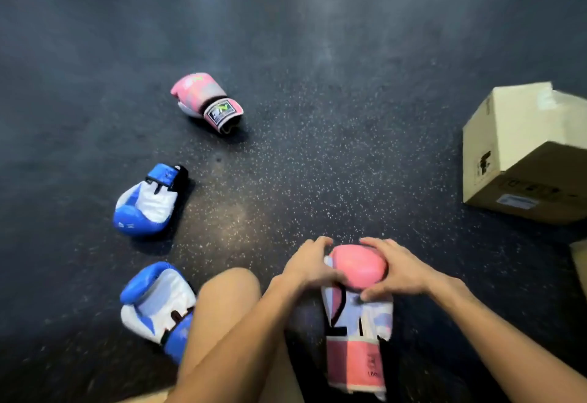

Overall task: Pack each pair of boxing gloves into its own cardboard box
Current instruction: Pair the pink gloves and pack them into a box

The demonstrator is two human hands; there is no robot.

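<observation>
1. One pink glove [359,271] lies close in front of the person, cuff pointing back at them, padded end away.
2. Both the left hand [309,264] and right hand [395,267] clasp that padded end, fingers curled.
3. The cardboard box [521,155] waits well apart, out on the right-hand side.

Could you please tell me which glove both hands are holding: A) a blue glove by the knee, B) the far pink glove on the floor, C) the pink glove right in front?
C: the left hand and right hand both curl round the padded end of the near pink glove, while the far pink glove lies untouched.
</observation>
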